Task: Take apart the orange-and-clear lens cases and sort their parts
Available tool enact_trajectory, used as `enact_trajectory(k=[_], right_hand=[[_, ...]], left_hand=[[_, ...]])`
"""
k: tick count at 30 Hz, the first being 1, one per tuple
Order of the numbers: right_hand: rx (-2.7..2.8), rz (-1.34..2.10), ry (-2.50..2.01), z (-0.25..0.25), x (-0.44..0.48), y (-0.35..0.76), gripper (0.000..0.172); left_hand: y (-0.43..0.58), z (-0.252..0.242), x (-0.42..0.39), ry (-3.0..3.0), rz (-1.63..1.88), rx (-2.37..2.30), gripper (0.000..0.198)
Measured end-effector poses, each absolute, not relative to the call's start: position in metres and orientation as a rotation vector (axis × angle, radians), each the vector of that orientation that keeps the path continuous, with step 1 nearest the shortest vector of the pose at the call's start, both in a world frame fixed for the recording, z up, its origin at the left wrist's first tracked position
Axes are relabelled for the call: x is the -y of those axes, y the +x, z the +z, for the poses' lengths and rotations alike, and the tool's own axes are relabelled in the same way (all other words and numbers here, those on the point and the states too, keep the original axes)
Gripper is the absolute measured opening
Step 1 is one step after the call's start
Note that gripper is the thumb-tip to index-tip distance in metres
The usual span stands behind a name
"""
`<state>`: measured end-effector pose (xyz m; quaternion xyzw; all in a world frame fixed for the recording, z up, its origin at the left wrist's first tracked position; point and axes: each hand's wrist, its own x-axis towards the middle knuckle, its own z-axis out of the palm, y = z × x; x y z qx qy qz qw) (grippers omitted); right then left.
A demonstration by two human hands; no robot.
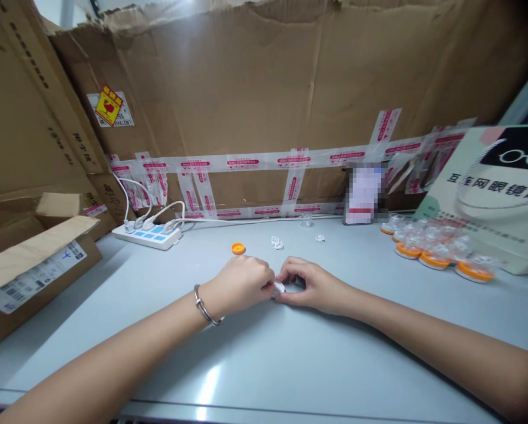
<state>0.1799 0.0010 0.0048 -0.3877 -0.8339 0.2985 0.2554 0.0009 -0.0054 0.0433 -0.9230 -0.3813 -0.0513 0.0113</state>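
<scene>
Holding the small white piece (279, 288) by fingertips alone carries a risk of slippage, because the grip covers only its edges. Probable cause: uneven pressure between the left hand (245, 284) and the right hand (319, 287). A dropped piece could slide on the smooth table (228, 359). Secondary risk: a careless sweep toward the far side could scatter the loose white parts (277, 242) or knock the orange cap (238, 248).

Finger state: the left fingers are curled, thumb and forefinger appearing to pinch the piece's left side. The right thumb and forefinger form an arch, their tips pinching its right side.

Location: mid-table, between the hands, on the near side of the orange cap and loose parts. Whether it touches the tabletop cannot be determined.

Appearance: white and compact; the fingertips cover much of it, so its full outline and any markings cannot be made out.
</scene>
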Motion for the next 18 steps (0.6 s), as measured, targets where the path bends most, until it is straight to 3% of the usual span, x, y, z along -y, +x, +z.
enact_trajectory(k=[12,18], right_hand=[[2.248,0.836,-1.053,0.005,-0.001,0.180,0.018],[2.261,0.850,-1.078,0.007,0.000,0.180,0.019]], left_hand=[[-0.002,0.039,0.003,-2.748,-0.273,1.300,0.011],[-0.077,0.050,-0.031,-2.699,-0.271,1.197,0.017]])
